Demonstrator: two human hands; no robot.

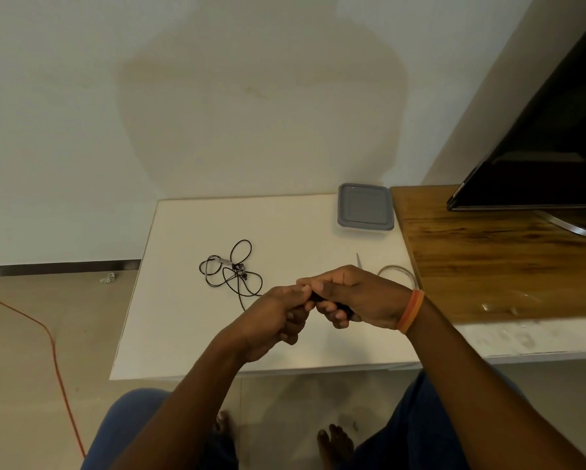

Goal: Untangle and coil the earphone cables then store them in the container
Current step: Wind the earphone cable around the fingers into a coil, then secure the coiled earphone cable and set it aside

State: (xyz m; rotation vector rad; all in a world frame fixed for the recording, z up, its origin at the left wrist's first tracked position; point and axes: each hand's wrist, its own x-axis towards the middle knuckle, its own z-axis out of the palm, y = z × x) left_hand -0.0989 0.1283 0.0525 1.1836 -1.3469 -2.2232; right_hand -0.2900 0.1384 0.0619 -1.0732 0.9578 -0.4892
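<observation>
While both hands work close together above the near part of the desk (183, 334), the step looks like coiling 1 dark earphone cable (318, 297), which shows only as a short dark piece between the fingers. To do it well, I think 1 hand should keep the finished loops firmly while the other feeds the cable without twisting it. The left hand (278, 320) has its fingers curled and pinches the cable where it meets the right hand (349, 296), which is clenched around the dark bundle. Beyond the left hand, a tangled black earphone (232, 269) lies on the desk. Further beyond the right hand stands the container (365, 207), with its grey lid on.
</observation>
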